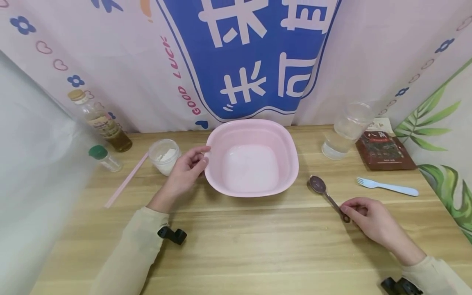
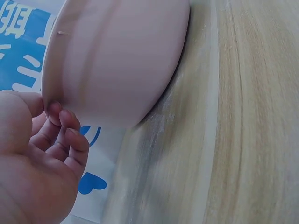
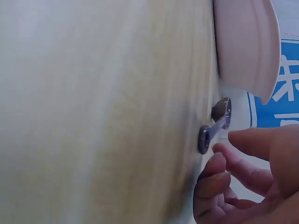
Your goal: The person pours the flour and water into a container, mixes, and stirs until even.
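A pink plastic basin point(image 1: 250, 190) stands on the wooden table, with what looks like a pale patch on its bottom. My left hand point(image 1: 189, 169) grips the basin's left rim, thumb at the edge and fingers curled beneath it in the left wrist view. A dark brown measuring spoon point(image 1: 318, 184) lies on the table to the basin's right, its handle pointing toward me. Beside the handle's end is my right hand point(image 1: 372, 219). In the right wrist view, its thumb and index finger point(image 3: 247, 175) are parted close to the spoon, not closed round it.
Left of the basin are a jar of white powder point(image 1: 164, 164), a pink stick point(image 1: 127, 180), a green-capped shaker point(image 1: 105, 157) and an oil bottle point(image 1: 105, 127). On the right stand a clear cup of liquid point(image 1: 335, 147), a brown packet point(image 1: 385, 151) and a blue fork point(image 1: 391, 187).
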{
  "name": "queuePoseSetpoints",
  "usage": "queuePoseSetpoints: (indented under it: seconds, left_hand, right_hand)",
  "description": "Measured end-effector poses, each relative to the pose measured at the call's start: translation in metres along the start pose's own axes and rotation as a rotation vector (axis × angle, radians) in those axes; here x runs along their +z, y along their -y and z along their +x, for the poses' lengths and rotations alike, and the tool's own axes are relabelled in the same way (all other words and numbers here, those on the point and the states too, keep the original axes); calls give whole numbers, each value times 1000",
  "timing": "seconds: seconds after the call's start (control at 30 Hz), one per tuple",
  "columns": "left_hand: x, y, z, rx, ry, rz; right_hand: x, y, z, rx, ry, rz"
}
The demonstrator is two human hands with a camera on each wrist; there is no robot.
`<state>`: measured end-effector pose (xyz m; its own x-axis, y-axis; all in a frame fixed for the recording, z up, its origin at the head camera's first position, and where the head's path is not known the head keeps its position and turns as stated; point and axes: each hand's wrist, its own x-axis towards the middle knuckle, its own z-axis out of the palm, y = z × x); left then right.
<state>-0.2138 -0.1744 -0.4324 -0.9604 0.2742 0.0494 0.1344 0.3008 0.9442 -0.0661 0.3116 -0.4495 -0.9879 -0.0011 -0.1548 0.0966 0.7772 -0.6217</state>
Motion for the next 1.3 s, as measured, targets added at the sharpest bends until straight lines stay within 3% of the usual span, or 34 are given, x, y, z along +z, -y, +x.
queuePoseSetpoints:
  seconds: [0.3, 0.63, 1.0, 1.13, 1.3]
  left_hand:
    - [-3, 1, -4, -70, 17, -72]
    - [2, 4, -2, -133, 25, -47]
    - [13, 1, -3, -174, 19, -7]
    - [15, -2, -3, -153, 11, 28]
    - [17, -5, -5, -77, -7, 108]
  right_hand:
    - [-5, 15, 13, -174, -138, -2]
    - [-7, 40, 32, -286, -172, 57]
    - [-2, 67, 50, -288, -178, 54]
    - [0, 76, 55, -313, -201, 43]
    - [4, 87, 66, -398, -227, -1]
